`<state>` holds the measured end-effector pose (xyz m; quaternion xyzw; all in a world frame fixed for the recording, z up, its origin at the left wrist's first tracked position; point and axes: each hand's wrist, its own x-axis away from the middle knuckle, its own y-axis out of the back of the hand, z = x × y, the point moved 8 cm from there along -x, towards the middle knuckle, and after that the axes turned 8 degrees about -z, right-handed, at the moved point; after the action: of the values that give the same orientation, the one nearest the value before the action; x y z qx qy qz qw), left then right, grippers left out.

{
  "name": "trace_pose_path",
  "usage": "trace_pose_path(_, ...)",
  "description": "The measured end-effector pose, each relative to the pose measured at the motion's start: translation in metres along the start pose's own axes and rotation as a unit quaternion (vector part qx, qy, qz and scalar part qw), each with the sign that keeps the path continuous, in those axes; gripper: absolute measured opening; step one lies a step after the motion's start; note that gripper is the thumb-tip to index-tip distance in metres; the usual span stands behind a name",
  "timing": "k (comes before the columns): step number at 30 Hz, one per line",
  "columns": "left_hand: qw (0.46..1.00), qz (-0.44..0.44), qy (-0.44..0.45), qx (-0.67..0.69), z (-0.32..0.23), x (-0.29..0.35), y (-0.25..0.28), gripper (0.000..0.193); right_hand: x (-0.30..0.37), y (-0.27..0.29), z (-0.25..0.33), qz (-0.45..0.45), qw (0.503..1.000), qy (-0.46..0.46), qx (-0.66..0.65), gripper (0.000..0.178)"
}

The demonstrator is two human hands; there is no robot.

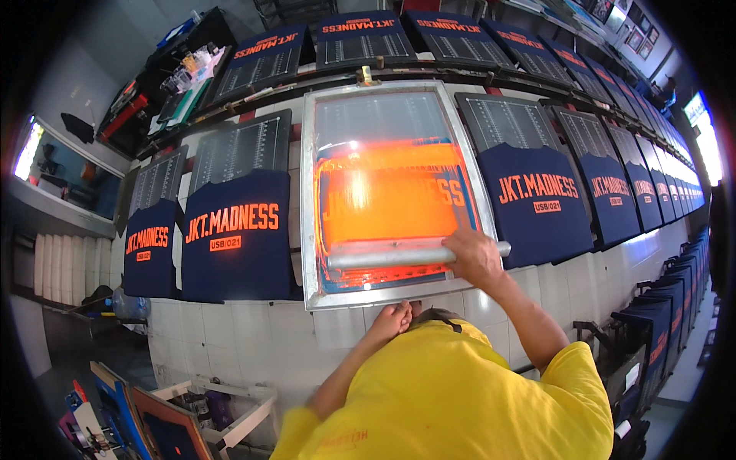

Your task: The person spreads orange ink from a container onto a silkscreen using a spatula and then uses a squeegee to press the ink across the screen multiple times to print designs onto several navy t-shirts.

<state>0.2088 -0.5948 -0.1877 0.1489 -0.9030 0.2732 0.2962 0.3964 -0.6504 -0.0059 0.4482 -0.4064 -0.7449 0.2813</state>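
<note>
My right hand [474,259] is wrapped round the right part of a long metal-handled squeegee [383,257]. The squeegee lies crosswise near the close end of a silk-screen frame [310,199]. Bright orange ink [383,207] covers much of the mesh, with lettering showing faintly through it. Under the screen, dark navy fabric is partly visible on a black board. My left hand [393,320] is closed just below the frame's near edge, close to my body. What its fingers hold, if anything, is hidden.
Navy shirts with orange lettering [234,222] lie on black boards [245,149] left and right, with another row [364,38] beyond a rail. Cups and papers crowd a side table [180,92]. Wooden frames [165,422] stand low left; dark shirts [655,330] hang at right.
</note>
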Motion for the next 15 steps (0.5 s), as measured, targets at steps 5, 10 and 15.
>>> trace_pose_path(5, 0.992, 0.008, 0.077, 0.095, 0.008, -0.003, 0.000, 0.036, -0.009, 0.006, -0.018, 0.023, 0.999, -0.040, -0.024, 0.027)
trace_pose_path(10, 0.976, 0.045, 0.118, 0.178, 0.014, -0.008, 0.004, 0.032, 0.010, -0.007, 0.003, 0.039, 0.999, 0.000, 0.002, 0.026)
trace_pose_path(15, 0.961, 0.058, 0.151, 0.223, 0.018, -0.010, 0.002, 0.025, 0.035, -0.023, 0.018, 0.079, 0.996, 0.019, 0.034, 0.026)
